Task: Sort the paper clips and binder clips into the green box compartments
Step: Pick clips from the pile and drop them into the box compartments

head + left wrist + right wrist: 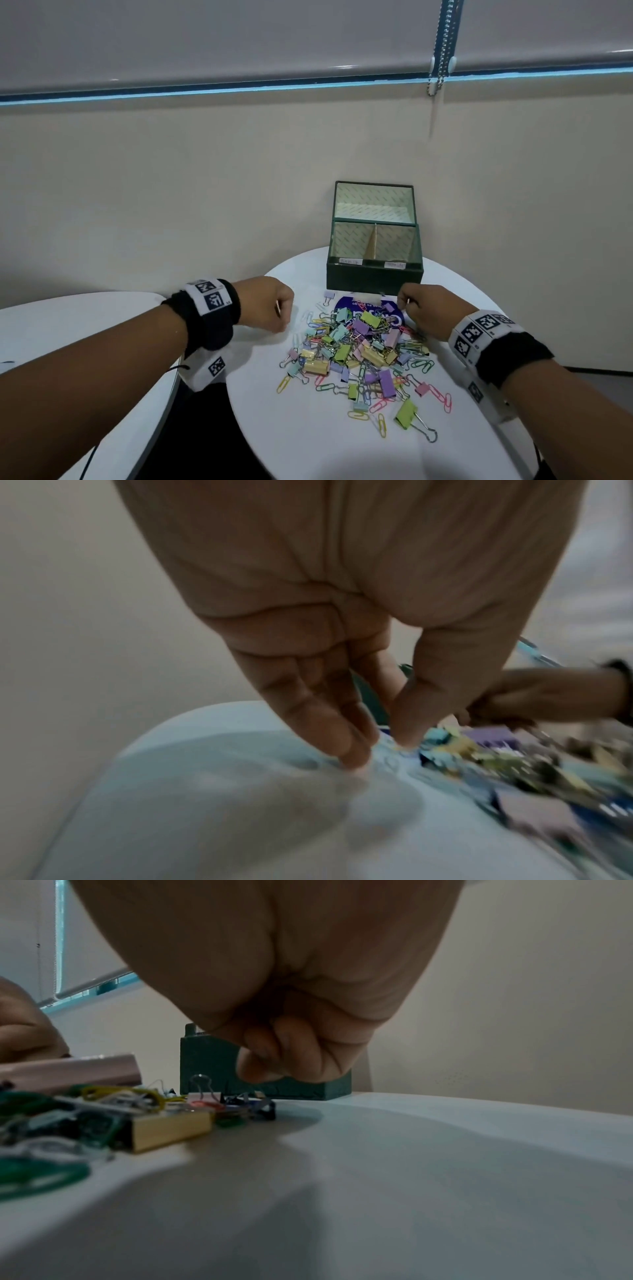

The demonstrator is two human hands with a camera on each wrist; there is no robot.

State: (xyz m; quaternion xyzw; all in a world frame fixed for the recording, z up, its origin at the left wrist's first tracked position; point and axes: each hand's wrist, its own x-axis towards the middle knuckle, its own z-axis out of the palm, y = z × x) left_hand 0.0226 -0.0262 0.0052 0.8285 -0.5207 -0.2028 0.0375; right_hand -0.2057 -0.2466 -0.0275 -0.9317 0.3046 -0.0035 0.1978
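The green box (373, 279) stands open at the back of the round white table (308, 445), lid upright, with two compartments split by a divider. In front of it lies a pile of pastel binder clips and paper clips (356, 349). My left hand (270, 305) is at the pile's left edge. In the blurred left wrist view the left hand (380, 750) has straight fingers (352, 756) whose tips touch the table beside the pile (496, 756). My right hand (416, 308) hovers at the pile's far right, just before the box (205, 1064). The right hand (263, 1066) is curled, and no clip shows in it.
A blue printed bag (346, 305) lies under the far part of the pile. A second white table (68, 325) stands to the left, with a dark gap (198, 428) between the two. A beige wall rises behind, and a blind chain (442, 51) hangs at the upper right.
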